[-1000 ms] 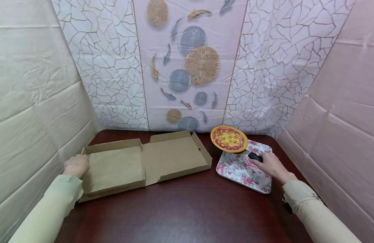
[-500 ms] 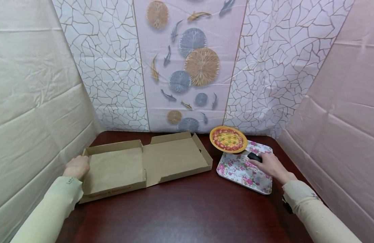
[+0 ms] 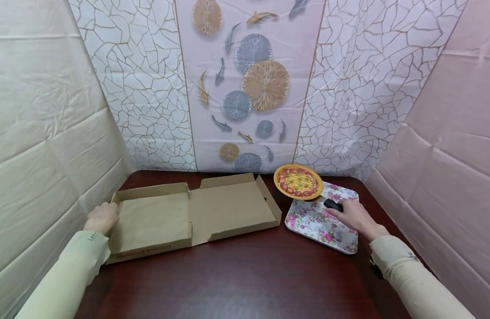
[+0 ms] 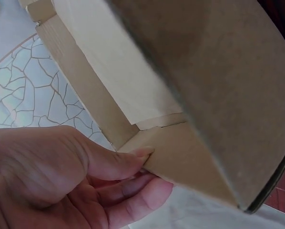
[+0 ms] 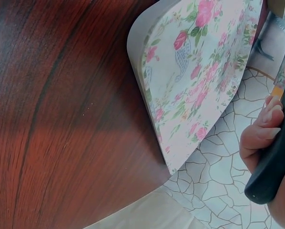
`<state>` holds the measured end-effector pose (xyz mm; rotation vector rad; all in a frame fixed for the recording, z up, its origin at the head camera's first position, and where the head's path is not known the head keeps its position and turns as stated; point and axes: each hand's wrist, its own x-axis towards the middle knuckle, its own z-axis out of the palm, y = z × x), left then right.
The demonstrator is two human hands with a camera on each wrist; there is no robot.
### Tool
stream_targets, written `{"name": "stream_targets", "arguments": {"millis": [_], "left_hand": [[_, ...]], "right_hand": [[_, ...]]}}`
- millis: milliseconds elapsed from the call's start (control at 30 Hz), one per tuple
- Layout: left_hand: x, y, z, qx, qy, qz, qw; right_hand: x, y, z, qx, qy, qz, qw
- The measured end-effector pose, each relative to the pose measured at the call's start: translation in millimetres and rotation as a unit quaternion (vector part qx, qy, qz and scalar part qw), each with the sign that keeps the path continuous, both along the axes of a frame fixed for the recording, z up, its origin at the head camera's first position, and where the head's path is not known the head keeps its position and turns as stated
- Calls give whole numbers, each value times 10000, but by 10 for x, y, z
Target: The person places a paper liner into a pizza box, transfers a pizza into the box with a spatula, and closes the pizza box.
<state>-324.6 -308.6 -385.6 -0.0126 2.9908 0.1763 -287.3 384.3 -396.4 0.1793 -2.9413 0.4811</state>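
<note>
My left hand [image 3: 102, 218] pinches the left side wall of an open cardboard pizza box [image 3: 229, 208]. In the left wrist view, the thumb [image 4: 116, 160] lies inside that wall [image 4: 185, 152] and the fingers outside. A sheet of paper [image 3: 155, 219] lines the box's base. My right hand [image 3: 355, 217] grips the black handle [image 3: 333, 205] of a pizza server, whose metal blade is mostly hidden under a round pizza [image 3: 298, 181]. The pizza rests on the blade over the far left corner of a floral tray [image 3: 324, 226]. Just the handle end shows clearly in the right wrist view.
The dark red wooden table [image 3: 245, 274] carries the box at left and the tray at right. A patterned cloth [image 3: 245, 88] hangs behind the far edge. Pale cloth walls [image 3: 49, 133] stand close on both sides.
The pizza on the server has drifted slightly left. The box has shifted a little to the right in the head view, with my left hand still on its wall.
</note>
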Motion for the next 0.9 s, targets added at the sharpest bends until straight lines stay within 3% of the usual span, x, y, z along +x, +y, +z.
{"name": "stream_targets", "arguments": {"millis": [900], "left_hand": [[-51, 18, -31, -96, -41, -30, 9999]], "right_hand": [[-33, -66, 28, 8, 58, 179, 9998]]}}
